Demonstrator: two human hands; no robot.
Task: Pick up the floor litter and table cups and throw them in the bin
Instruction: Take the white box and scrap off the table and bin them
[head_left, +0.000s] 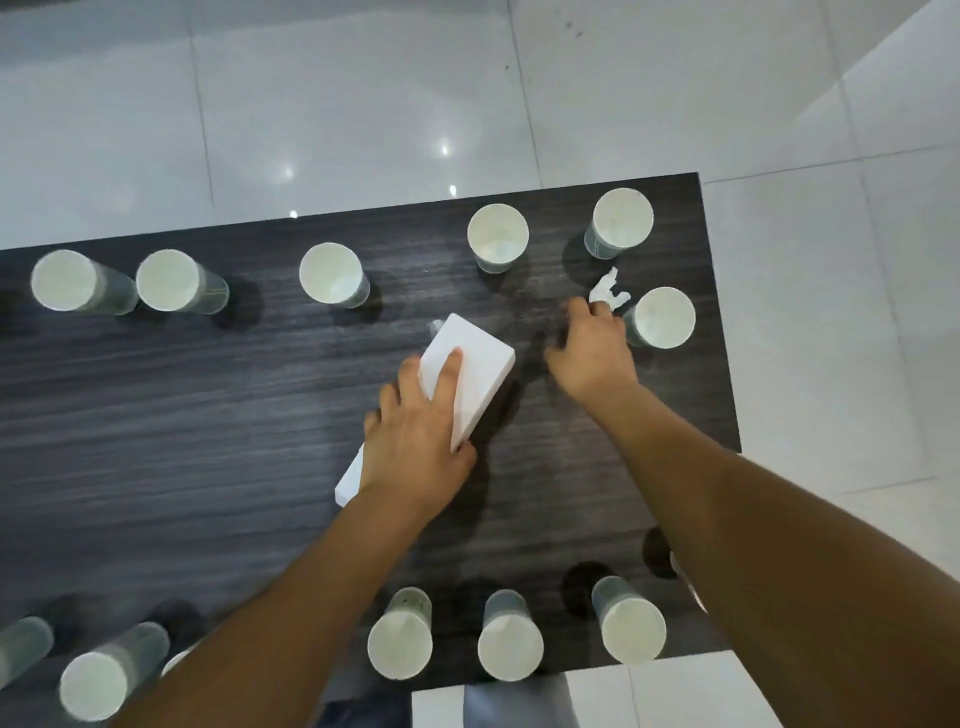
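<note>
Paper cups stood upright around the dark bench (156, 426), five along the upper edge and more along the lower edge; the ones whose insides showed, such as the cup (665, 317) at right, looked empty. Near the centre, the left hand (415, 436) lay on a white box (467, 364), fingers curled over its top (thumb at its near side). Just left of the right-hand cup, the right hand (592, 348) pinched a crumpled white tissue (608, 291) in its fingers. Glossy floor tiles (363, 104) filled the upper frame.
</note>
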